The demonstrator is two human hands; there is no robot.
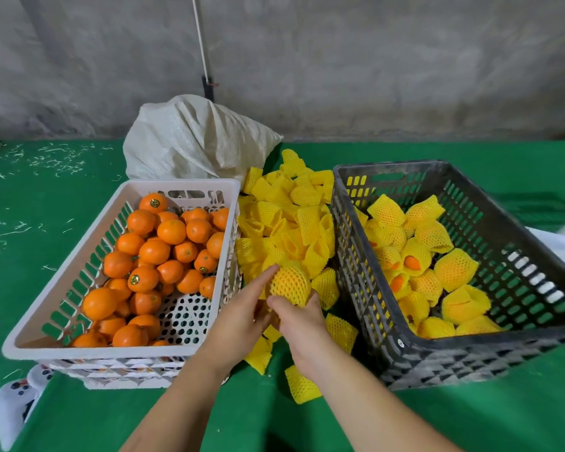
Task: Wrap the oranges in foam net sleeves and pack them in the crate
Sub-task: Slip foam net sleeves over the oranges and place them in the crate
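Both hands' fingers [268, 275] grasp a sleeved orange [289, 285]; white crate [66, 272] holds bare oranges [154, 252], dark crate [366, 256] wrapped ones [454, 269].

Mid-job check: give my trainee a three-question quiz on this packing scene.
1. True or false: the white crate holds unwrapped oranges.
2. Where does the pile of empty foam net sleeves lie: A) inside the black crate, B) between the two crates, C) on the woven sack?
3. What do the left hand and right hand hold together?

Key: 1 true; 2 B; 3 a sleeved orange.
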